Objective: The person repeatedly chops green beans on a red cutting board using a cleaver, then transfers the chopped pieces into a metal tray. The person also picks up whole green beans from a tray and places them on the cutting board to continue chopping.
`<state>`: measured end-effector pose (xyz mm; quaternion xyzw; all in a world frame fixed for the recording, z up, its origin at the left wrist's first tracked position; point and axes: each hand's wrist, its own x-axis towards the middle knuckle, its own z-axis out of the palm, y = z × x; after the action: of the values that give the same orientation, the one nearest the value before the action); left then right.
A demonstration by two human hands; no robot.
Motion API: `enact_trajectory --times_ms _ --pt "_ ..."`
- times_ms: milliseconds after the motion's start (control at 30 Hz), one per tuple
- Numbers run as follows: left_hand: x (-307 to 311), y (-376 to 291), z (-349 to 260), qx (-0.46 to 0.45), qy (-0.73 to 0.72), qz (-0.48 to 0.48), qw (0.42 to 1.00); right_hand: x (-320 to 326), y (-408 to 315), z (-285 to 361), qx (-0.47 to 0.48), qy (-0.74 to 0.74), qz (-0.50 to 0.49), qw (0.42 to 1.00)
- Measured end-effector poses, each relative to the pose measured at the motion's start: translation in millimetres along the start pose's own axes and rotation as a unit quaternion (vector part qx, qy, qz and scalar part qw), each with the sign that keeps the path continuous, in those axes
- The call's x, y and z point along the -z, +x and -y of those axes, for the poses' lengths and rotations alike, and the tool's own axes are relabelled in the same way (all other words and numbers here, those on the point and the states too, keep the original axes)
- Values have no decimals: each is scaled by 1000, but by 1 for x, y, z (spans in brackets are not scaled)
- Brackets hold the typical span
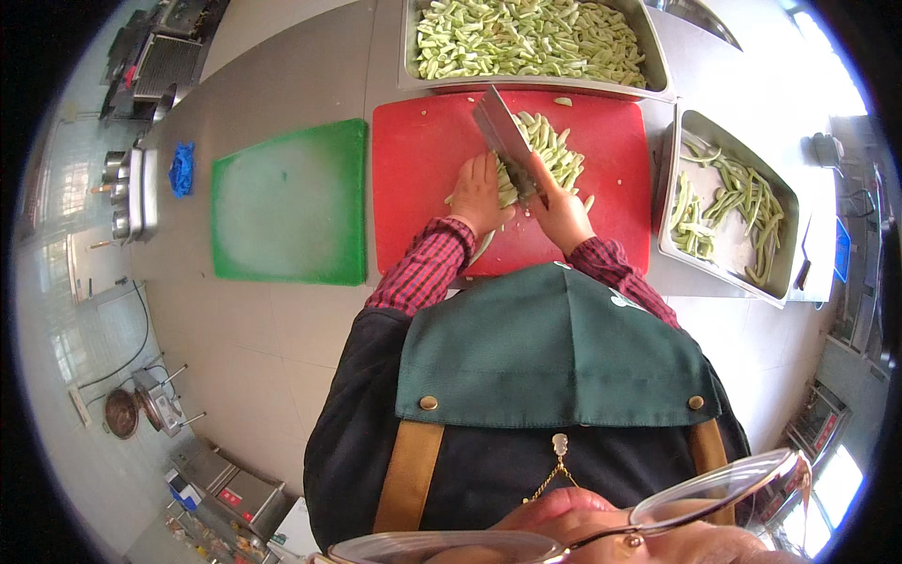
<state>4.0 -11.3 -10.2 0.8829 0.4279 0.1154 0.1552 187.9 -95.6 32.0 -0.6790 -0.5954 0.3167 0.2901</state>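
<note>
My right hand (566, 217) grips a cleaver (502, 127), its broad blade slanting up and to the left over a red cutting board (423, 151). Fingers of my left hand (478, 196) hold a bunch of green beans (506, 189) against the board, just left of the blade. Cut bean pieces (557, 148) are heaped on the blade's other side, beyond my right hand. The blade's lower edge and part of the held bunch are hidden by the blade and my hands.
Behind the board stands a steel pan (535, 86) full of cut beans. On the right, another steel pan (736, 278) holds long beans; a dark-handled knife (803, 271) lies beside it. Leftward are a green cutting board (289, 204) and a crumpled blue cloth (182, 169).
</note>
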Motion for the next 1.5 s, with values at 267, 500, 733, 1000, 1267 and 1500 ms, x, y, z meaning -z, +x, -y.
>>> enact_trajectory --times_ms 267,500,733,1000,1267,1500 --pt "11 -39 16 57 -129 -102 985 45 -74 27 21 62 -2 998" --pt "-22 -28 13 114 -160 -203 959 39 -81 39 -109 35 96 989" --pt "-30 -24 18 107 -179 -234 950 37 -65 44 -103 61 83 989" --pt "-23 -21 16 105 -141 -227 958 -5 -18 26 -57 -29 89 994" --pt "-21 -20 14 94 -129 -244 956 -19 24 23 9 -2 38 999" --pt "4 -52 -12 115 -123 -176 970 20 -17 24 -5 35 9 999"
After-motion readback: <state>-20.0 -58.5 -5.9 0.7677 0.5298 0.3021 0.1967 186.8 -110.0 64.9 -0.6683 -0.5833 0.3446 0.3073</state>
